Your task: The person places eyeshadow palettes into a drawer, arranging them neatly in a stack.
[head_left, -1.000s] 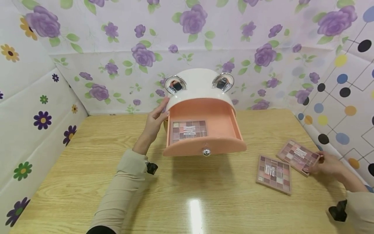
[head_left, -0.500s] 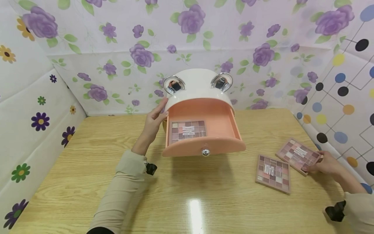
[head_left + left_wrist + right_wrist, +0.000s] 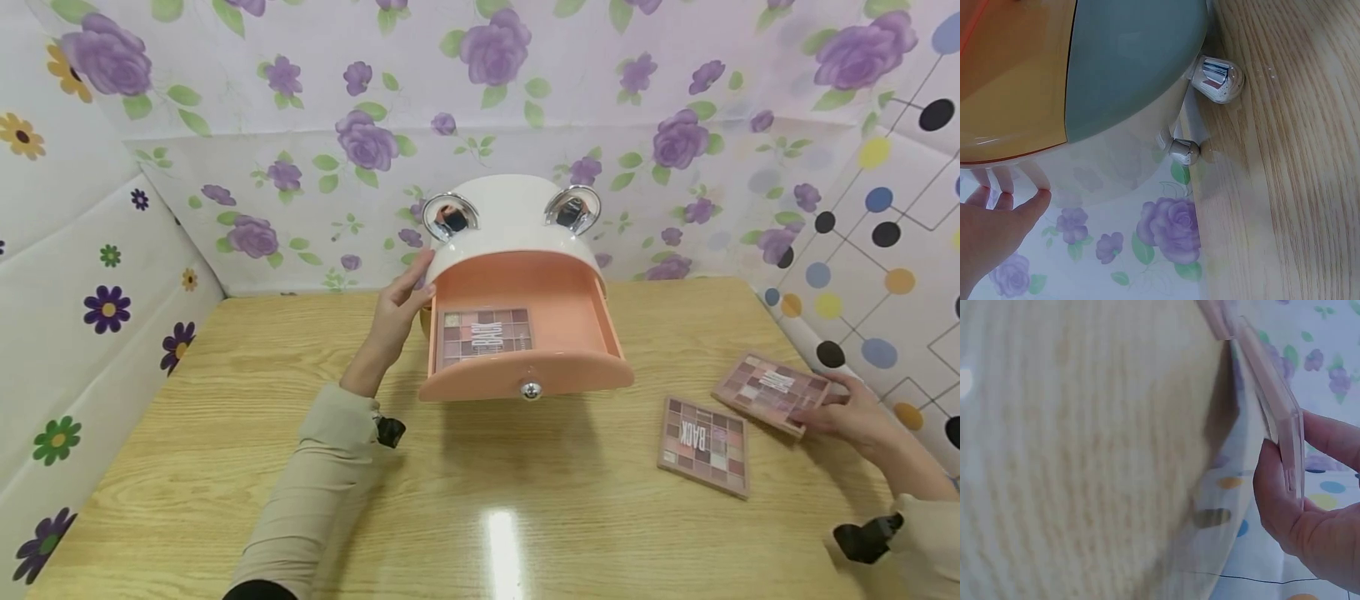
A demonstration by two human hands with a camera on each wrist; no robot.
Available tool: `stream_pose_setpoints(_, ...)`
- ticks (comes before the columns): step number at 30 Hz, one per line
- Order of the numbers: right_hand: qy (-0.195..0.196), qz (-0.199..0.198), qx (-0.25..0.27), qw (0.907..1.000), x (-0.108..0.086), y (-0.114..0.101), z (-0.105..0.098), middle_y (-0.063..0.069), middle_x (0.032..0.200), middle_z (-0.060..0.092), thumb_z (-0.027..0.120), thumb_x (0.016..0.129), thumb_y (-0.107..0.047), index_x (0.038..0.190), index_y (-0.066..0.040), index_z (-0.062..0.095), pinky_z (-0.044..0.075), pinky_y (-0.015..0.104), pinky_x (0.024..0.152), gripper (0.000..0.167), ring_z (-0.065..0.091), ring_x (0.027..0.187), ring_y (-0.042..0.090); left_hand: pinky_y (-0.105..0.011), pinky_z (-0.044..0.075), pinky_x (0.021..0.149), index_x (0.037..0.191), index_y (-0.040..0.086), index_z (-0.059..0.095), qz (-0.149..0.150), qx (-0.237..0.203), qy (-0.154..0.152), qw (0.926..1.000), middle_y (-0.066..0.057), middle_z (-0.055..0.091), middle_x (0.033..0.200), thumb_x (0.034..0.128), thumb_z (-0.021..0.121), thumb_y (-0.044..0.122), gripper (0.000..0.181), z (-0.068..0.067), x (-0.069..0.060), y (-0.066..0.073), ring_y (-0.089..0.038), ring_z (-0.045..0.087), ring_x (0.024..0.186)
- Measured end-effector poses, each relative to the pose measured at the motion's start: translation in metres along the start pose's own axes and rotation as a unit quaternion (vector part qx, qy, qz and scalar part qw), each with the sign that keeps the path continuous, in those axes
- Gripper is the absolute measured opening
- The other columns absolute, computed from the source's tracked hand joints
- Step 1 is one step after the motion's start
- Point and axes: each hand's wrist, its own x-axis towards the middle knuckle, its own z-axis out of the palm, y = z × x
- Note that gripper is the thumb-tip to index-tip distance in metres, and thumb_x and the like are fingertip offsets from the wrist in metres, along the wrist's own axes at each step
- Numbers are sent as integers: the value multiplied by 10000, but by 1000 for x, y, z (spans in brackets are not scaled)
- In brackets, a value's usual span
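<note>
- Floral sheeting (image 3: 367, 142) is backing the work area; a wood-grain table (image 3: 225, 458) is supporting the box (image 3: 510, 204).
- Left hand (image 3: 393, 312) is steadying the box: its fingers are spreading along the side, touching the shell without gripping round it.
- Right hand (image 3: 855, 417) is pinching the held palette (image 3: 772, 387) by one end, at the table's right. That end is sitting clear of the table; whether the far end is touching, the views are not showing.
- Loose palette (image 3: 705, 446) is lying flat just beside it. Hazard: a low, sideways sweep would be catching its edge and pushing it along.
- Slip hazard: thumb and fingers are gripping only the end, so the weight is hanging outboard; a slack pinch would probably be letting the palette swing or drop.
- Drawer (image 3: 442, 385) is standing pulled out. Tipping hazard: downward pressure on its front would likely be levering the box forward, particularly if the left hand were letting go.
- Stored palette (image 3: 486, 335) is occupying the drawer's left side. Collision hazard: anything entering off-line would be striking it or the drawer wall.
</note>
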Motion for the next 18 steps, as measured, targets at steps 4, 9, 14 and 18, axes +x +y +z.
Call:
stream_pose_setpoints(4, -43, 7, 871, 9962, 12, 16, -10, 261, 1068, 340, 636, 813, 9, 1398, 0, -204, 538, 292, 675, 1023, 585, 744, 72, -219, 396, 914, 1397, 53, 341, 33, -4, -21, 10000, -3, 252, 1481, 920, 487, 69, 499, 0, 0, 0, -72, 171, 1349)
stream_pose_setpoints(9, 137, 228, 1342, 9906, 31, 44, -27, 254, 1169, 222, 692, 778, -32, 1459, -205, -114, 533, 300, 716, 1069, 575, 775, 57, -210, 408, 884, 1399, 56, 340, 46, -23, -25, 10000, -6, 250, 1482, 922, 485, 71, 499, 0, 0, 0, -71, 175, 1348)
stream_pose_setpoints(14, 297, 50, 1856, 9822, 41, 59, -33, 170, 1062, 326, 722, 747, -31, 1470, -274, -24, 538, 314, 696, 1067, 607, 770, 105, -210, 409, 886, 1400, 56, 339, 57, -5, -41, 10000, -6, 246, 1483, 921, 484, 78, 501, -1, 0, 0, -71, 173, 1348)
stream_pose_setpoints(18, 623, -128, 1870, 9803, 43, 59, -33, 86, 1015, 381, 725, 741, -11, 1468, -302, 17, 539, 276, 664, 1056, 610, 748, 77, -222, 401, 910, 1400, 59, 341, 58, 18, -45, 10000, -4, 247, 1483, 921, 484, 83, 500, -1, 1, -1, -68, 171, 1348)
